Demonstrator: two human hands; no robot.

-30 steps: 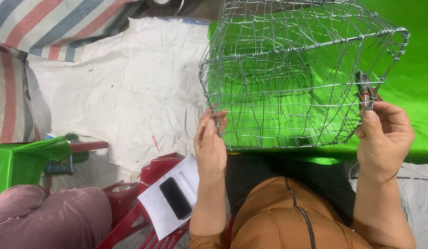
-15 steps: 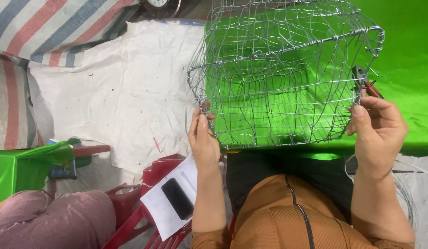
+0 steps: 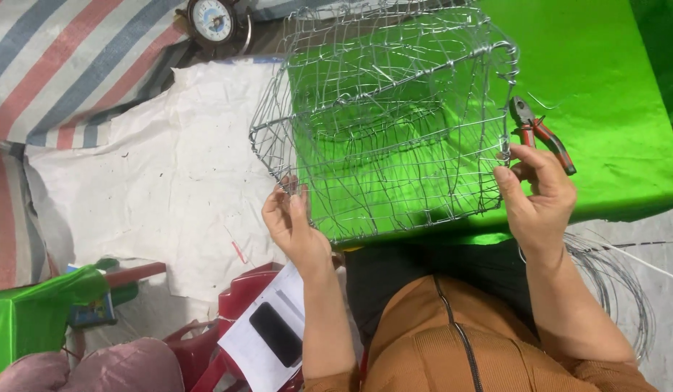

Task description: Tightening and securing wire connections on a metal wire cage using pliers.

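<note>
Item: wire cage (image 3: pixel 387 123), under assembly. Our left hand (image 3: pixel 296 225) pinches its seven-o'clock corner; our right hand (image 3: pixel 539 192) grips pliers (image 3: pixel 539 134) at three o'clock. Likely next: twisting that edge's wire.

A wire mesh cage (image 3: pixel 383 116) fills the upper centre, held over a green cloth (image 3: pixel 605 87); the left hand (image 3: pixel 293 225) grips its lower corner at about seven o'clock of the cage; the right hand (image 3: pixel 539 192) pinches the edge at four o'clock and holds red-handled pliers (image 3: pixel 539 132), jaws pointing to eleven o'clock; a small clock (image 3: pixel 211 20) lies at eleven o'clock of the cage; a dark phone (image 3: pixel 276 343) rests on white paper (image 3: pixel 249 341) at six o'clock of the left hand.
</note>
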